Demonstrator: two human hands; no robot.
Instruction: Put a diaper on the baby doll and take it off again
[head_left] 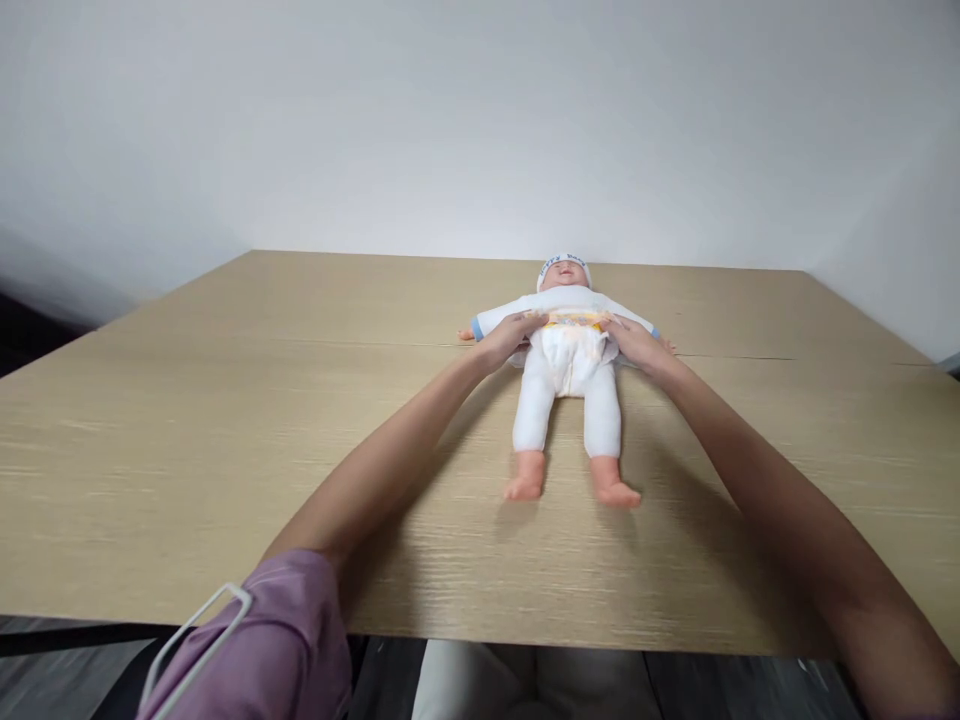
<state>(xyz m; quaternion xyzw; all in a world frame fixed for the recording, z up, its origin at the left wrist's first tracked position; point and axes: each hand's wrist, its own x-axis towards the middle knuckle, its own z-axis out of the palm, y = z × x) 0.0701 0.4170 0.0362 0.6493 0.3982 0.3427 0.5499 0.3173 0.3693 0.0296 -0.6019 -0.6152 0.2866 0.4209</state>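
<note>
A baby doll [566, 300] lies on its back on the table, its head at the far side and its bare feet towards me. It has a white cap with blue lettering and a white outfit with blue cuffs. Around its hips is a white diaper [571, 360] with a yellow-orange printed waistband. My left hand [514, 335] grips the diaper at the left end of its waistband, fingers closed on the edge. At the other end, my right hand [634, 340] likewise holds the waistband. My fingers partly cover the diaper's sides.
The doll rests on a wide light-wood table [225, 430] with a thin seam across it. A pale wall [420, 120] stands behind the table. My legs [480, 685] are below the near edge, and a white looped strip [199, 635] shows by my left sleeve.
</note>
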